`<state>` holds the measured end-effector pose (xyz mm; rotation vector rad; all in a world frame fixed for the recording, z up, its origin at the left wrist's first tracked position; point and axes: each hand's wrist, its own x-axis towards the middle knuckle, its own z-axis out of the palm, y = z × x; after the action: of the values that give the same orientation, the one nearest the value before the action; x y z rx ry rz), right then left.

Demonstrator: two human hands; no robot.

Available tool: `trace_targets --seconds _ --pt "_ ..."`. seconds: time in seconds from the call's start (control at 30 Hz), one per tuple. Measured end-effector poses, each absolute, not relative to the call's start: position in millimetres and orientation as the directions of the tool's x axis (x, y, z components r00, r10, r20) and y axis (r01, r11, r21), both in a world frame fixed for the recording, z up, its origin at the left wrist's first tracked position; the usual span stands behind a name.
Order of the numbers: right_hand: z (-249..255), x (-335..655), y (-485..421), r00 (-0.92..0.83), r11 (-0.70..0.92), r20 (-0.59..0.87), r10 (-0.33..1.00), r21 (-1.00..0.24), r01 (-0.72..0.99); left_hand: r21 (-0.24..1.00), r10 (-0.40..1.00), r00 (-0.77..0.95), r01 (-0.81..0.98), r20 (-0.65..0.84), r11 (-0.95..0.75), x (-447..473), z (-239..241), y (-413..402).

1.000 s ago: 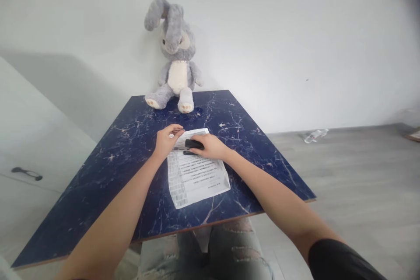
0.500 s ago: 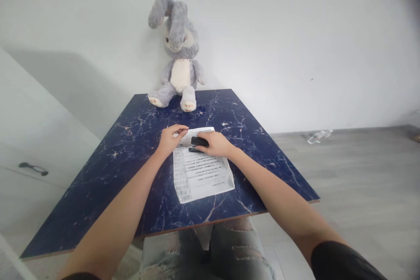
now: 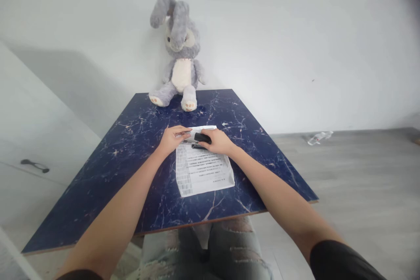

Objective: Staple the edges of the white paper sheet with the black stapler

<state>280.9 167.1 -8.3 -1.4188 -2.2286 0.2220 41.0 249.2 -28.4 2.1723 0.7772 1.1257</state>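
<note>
Printed paper (image 3: 206,179) lies on the dark blue marbled table (image 3: 121,188), its near edges slightly curled. Over the upper part of the paper, my right hand (image 3: 218,141) is closed around a black stapler (image 3: 202,138). The stapler's top and base are spread apart, and a metal strip shows toward its left end. At the paper's upper left, my left hand (image 3: 172,139) has thumb and fingers drawn together close to that end. What these fingertips hold, if anything, is too small to make out.
A grey plush rabbit (image 3: 182,74) sits at the table's far edge against the white wall. A small pale scrap (image 3: 225,124) lies beyond the paper. A clear plastic bottle (image 3: 320,138) is on the floor to the right. On the left stands a white cabinet with a dark handle (image 3: 34,166).
My right hand and the stapler have shifted slightly right and away from me. My left hand has moved a little to the right. The paper's near edge has slid slightly farther away.
</note>
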Motion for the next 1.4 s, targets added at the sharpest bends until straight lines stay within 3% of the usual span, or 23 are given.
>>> trace_targets --seconds 0.2,0.37,0.7,1.13,1.4 --pt "-9.8 281.3 167.5 -0.351 0.462 0.321 0.880 -0.398 0.793 0.675 0.744 0.513 0.365 0.429 -0.641 37.7 -25.4 246.9" --pt "-10.1 281.9 167.8 -0.365 0.478 0.329 0.871 -0.399 0.783 0.667 0.695 0.636 0.361 0.336 -0.652 38.9 -25.3 244.2" --pt "-7.1 281.0 167.0 -0.359 0.456 0.296 0.885 -0.390 0.800 0.774 0.779 0.449 0.253 0.438 -0.580 40.7 -29.4 250.4" --pt "-8.5 281.9 167.7 -0.367 0.469 0.308 0.878 -0.392 0.791 0.688 0.731 0.487 0.309 0.479 -0.657 36.9 -29.9 254.2" --pt "-8.0 281.8 167.0 -0.375 0.478 0.312 0.873 -0.393 0.786 0.730 0.724 0.606 0.322 0.330 -0.602 36.6 -27.6 247.4"
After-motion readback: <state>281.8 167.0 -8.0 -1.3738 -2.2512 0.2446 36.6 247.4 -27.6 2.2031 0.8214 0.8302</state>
